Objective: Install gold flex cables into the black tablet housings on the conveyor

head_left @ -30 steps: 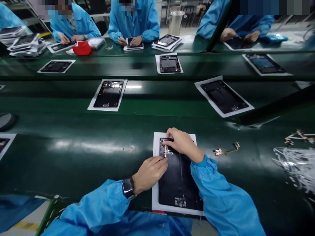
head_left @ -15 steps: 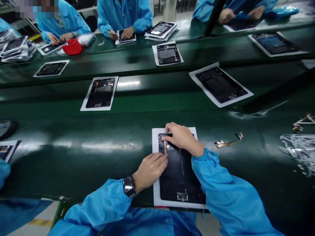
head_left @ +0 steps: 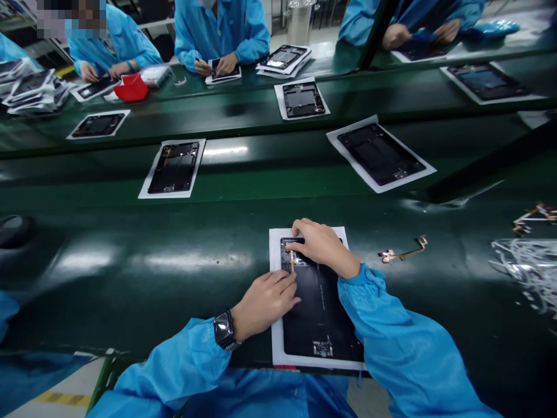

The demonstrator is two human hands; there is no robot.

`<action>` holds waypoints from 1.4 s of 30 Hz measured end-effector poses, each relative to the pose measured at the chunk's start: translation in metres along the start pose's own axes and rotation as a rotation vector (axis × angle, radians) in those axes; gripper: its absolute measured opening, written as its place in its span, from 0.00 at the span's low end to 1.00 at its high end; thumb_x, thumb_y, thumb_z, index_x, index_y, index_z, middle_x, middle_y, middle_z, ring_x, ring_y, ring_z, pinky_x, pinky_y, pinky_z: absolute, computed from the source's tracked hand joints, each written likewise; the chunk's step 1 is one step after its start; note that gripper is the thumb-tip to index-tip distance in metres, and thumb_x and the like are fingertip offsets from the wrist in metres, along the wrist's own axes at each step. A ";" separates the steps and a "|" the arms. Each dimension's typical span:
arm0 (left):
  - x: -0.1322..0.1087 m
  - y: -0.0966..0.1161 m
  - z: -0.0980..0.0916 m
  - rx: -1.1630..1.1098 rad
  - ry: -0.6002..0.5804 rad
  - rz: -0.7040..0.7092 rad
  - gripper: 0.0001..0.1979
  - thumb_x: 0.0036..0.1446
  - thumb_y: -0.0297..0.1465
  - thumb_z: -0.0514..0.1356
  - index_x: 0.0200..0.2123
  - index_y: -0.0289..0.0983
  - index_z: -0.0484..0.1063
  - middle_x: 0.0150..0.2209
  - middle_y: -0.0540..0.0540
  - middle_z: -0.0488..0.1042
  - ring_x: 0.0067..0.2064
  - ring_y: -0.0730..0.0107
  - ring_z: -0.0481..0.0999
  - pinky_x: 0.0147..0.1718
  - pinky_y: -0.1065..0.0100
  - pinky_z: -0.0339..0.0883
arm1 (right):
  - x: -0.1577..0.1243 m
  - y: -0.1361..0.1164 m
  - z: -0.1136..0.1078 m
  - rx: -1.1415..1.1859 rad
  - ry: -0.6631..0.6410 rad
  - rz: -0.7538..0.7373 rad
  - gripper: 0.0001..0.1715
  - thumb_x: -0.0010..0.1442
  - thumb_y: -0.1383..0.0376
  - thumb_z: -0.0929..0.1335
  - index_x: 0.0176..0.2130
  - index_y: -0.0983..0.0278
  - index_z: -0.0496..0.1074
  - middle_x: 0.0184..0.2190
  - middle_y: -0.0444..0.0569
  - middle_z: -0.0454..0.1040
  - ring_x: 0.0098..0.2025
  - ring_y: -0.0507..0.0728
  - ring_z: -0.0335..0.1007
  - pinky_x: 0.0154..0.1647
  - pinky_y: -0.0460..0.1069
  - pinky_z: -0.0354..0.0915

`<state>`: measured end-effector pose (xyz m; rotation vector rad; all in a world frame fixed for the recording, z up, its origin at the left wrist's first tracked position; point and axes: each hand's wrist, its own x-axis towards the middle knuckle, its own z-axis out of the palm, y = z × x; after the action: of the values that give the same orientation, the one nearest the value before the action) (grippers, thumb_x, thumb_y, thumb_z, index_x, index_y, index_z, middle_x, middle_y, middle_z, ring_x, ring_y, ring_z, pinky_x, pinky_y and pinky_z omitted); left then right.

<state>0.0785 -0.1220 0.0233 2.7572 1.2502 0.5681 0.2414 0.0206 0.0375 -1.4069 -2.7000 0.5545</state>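
Observation:
A black tablet back panel [head_left: 319, 313] lies on a white sheet [head_left: 275, 348] at the near edge of the green belt [head_left: 152, 273]. My right hand [head_left: 321, 245] rests over its top end, fingers curled and pressing near a thin orange flex cable [head_left: 292, 261]. My left hand [head_left: 265, 300], with a smartwatch [head_left: 224, 331] on the wrist, has its fingers pressed together at the lower end of that cable on the panel's left side. Both sleeves are blue.
A loose orange flex cable [head_left: 404, 253] lies right of the panel, with a pile of white strips [head_left: 526, 273] further right. More panels on white sheets [head_left: 173, 168] [head_left: 379, 153] [head_left: 303, 98] sit on the belts. People in blue coats work at the far side.
The tablets on the middle belt have drifted slightly left. My hands stay on the panel's top end, with the left fingers shifted a little along the cable.

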 end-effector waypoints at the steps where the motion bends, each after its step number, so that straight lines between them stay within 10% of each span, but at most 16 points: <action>1: 0.000 -0.002 -0.001 -0.031 0.015 -0.015 0.13 0.66 0.34 0.57 0.46 0.30 0.71 0.48 0.41 0.76 0.50 0.59 0.73 0.46 0.61 0.74 | -0.001 0.000 -0.002 0.006 0.000 0.006 0.15 0.60 0.55 0.73 0.39 0.61 0.68 0.37 0.45 0.71 0.32 0.55 0.68 0.29 0.48 0.50; 4: 0.001 -0.010 -0.004 -0.081 0.022 -0.043 0.13 0.66 0.33 0.56 0.49 0.32 0.70 0.51 0.42 0.74 0.53 0.59 0.71 0.51 0.60 0.72 | -0.010 0.003 -0.013 0.092 0.009 -0.007 0.05 0.67 0.64 0.65 0.41 0.63 0.69 0.39 0.48 0.71 0.35 0.54 0.69 0.34 0.48 0.57; 8: 0.001 -0.017 -0.005 -0.040 -0.107 0.003 0.13 0.65 0.33 0.56 0.50 0.33 0.69 0.56 0.40 0.69 0.57 0.56 0.68 0.54 0.56 0.70 | -0.033 0.004 -0.031 0.232 -0.017 -0.055 0.15 0.65 0.76 0.59 0.44 0.65 0.71 0.40 0.50 0.73 0.41 0.55 0.70 0.41 0.46 0.60; 17: -0.002 -0.012 -0.018 -0.013 -0.223 0.056 0.17 0.63 0.33 0.58 0.52 0.31 0.68 0.60 0.36 0.64 0.61 0.49 0.63 0.56 0.52 0.68 | -0.103 -0.007 -0.036 0.439 0.018 0.125 0.09 0.67 0.59 0.65 0.37 0.60 0.70 0.24 0.41 0.72 0.28 0.55 0.69 0.31 0.48 0.58; 22: -0.006 -0.015 -0.018 -0.065 -0.238 0.057 0.17 0.64 0.35 0.57 0.53 0.32 0.68 0.62 0.35 0.62 0.64 0.47 0.59 0.58 0.50 0.65 | -0.131 -0.018 -0.009 0.478 0.105 0.107 0.06 0.69 0.62 0.62 0.43 0.60 0.68 0.32 0.44 0.74 0.33 0.55 0.71 0.35 0.48 0.62; 33: -0.020 -0.035 -0.012 -0.474 0.096 -0.133 0.16 0.63 0.26 0.55 0.54 0.35 0.67 0.56 0.41 0.70 0.60 0.63 0.66 0.59 0.57 0.65 | -0.116 -0.056 0.016 0.037 0.031 -0.082 0.07 0.67 0.73 0.62 0.42 0.64 0.68 0.32 0.48 0.75 0.31 0.58 0.74 0.29 0.49 0.61; 42: -0.022 -0.036 -0.011 -0.421 -0.009 -0.151 0.14 0.64 0.31 0.56 0.53 0.36 0.67 0.58 0.39 0.66 0.62 0.58 0.62 0.60 0.54 0.62 | -0.107 -0.079 0.019 -0.068 0.018 -0.104 0.08 0.67 0.73 0.61 0.38 0.65 0.68 0.32 0.50 0.75 0.30 0.58 0.73 0.27 0.48 0.59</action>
<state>0.0352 -0.1151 0.0198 2.2987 1.1650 0.7097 0.2380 -0.1121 0.0593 -1.2702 -2.7827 0.4446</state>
